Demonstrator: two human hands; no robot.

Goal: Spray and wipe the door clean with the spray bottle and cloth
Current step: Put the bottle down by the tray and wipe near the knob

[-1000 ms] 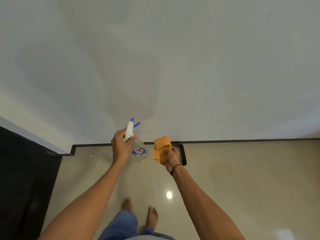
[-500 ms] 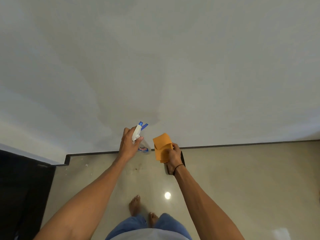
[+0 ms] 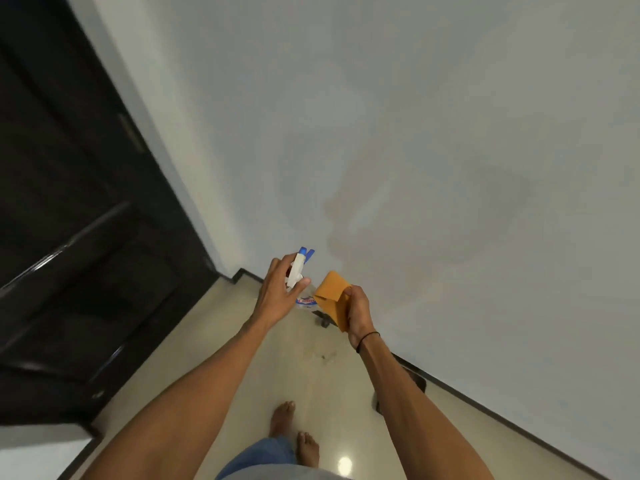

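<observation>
The dark door [image 3: 69,209] fills the left of the view, and everything else is placed from it. The left hand [image 3: 277,296] holds the spray bottle [image 3: 298,271] just to the door's right, near the corner where the frame meets the floor [image 3: 221,348]; the grip is closed around the bottle's neck, thumb on one side and fingers wrapped round the other, with the blue nozzle aimed away from the person toward the pale wall [image 3: 415,133], not toward the door. Further right of the door, just beside the bottle, the right hand [image 3: 358,315] pinches a folded orange cloth [image 3: 334,299] between thumb and curled fingers. Neither tool touches the door, so the task looks barely begun. The chief risk, as I judge it, is spraying while the nozzle faces the wall, which would wet the paint instead of the door panel; the bottle needs turning left first. Whether a finger sits on the trigger cannot be told. Spray that runs down or drifts could land on the glossy floor by the bare feet [image 3: 294,431] and make it slippery. The cloth is held only at one edge and could slip during a hard wipe.
</observation>
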